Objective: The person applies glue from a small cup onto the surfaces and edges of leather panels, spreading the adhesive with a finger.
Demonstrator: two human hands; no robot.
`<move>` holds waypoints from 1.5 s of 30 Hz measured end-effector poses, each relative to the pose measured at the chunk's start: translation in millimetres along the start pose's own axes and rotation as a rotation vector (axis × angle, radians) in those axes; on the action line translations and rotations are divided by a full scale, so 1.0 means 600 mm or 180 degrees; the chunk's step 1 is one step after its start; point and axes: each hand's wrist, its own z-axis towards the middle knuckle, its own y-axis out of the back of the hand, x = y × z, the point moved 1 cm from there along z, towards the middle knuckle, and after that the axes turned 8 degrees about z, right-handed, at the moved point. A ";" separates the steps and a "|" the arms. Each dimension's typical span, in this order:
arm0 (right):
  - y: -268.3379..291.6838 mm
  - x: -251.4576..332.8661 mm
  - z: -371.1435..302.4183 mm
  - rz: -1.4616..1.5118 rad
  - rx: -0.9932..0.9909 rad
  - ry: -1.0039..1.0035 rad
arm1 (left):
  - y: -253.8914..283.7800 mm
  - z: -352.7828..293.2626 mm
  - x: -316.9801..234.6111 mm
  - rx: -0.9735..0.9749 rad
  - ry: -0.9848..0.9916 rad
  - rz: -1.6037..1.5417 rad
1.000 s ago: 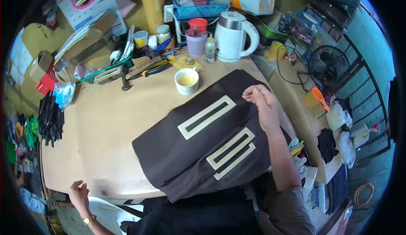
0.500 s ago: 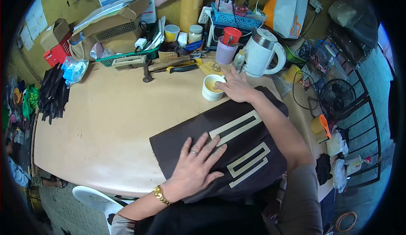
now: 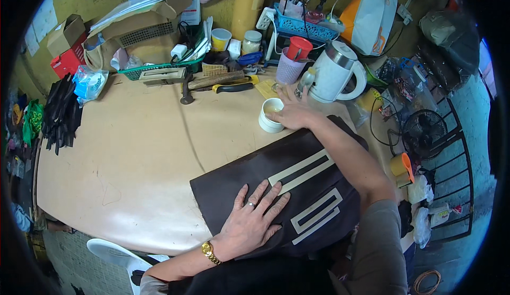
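Observation:
My left hand (image 3: 252, 220), with a ring and a gold watch at the wrist, lies flat and spread on a dark brown sheet (image 3: 225, 185), leather or fabric. Its fingertips reach a pale cream U-shaped strip (image 3: 302, 168) lying on the sheet. A second pale, angular looped strip (image 3: 317, 216) lies nearer to me. Stretched across the sheet, my right arm brings my right hand (image 3: 295, 110) to a small white cup (image 3: 270, 124) with yellowish contents. Its thumb is over the cup's rim, and the other fingers are apart beyond it. The thumb's tip is hard to make out.
Behind the cup stand a white electric kettle (image 3: 333, 77) and a lilac plastic cup (image 3: 290, 70). A hammer (image 3: 186, 94) and a yellow-and-black handled tool (image 3: 236, 87) lie at the back. Black strips (image 3: 58, 115) hang at the far left edge. A small fan (image 3: 425, 127) is at right.
The view has shifted slightly, so most things sit a little lower and to the right. My right thumb stays at the cup, and my left hand still rests on the sheet.

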 end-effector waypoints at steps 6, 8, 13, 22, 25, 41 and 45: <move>0.051 -0.065 0.017 0.2030 -0.0192 0.0283 | 0.000 -0.001 0.001 -0.0036 0.0006 -0.0102; 0.054 -0.073 0.001 0.1979 -0.0275 0.0110 | 0.000 -0.001 0.002 -0.0051 0.0015 -0.0133; 0.053 -0.053 -0.040 0.0655 -0.0338 -0.0106 | 0.003 -0.001 0.002 -0.0049 0.0029 -0.0179; 0.043 -0.024 -0.077 -0.1496 -0.1094 0.0772 | 0.005 -0.001 0.002 -0.0010 0.0033 -0.0205; 0.039 -0.024 -0.065 -0.1921 -0.1380 0.1135 | 0.005 0.000 0.002 0.0009 0.0026 -0.0198; 0.078 -0.015 -0.053 0.4781 0.0060 0.1136 | 0.003 -0.003 0.004 -0.0023 0.0005 -0.0230; 0.105 -0.027 -0.067 0.5216 -0.0377 0.0966 | 0.006 -0.005 0.004 -0.0071 -0.0037 -0.0234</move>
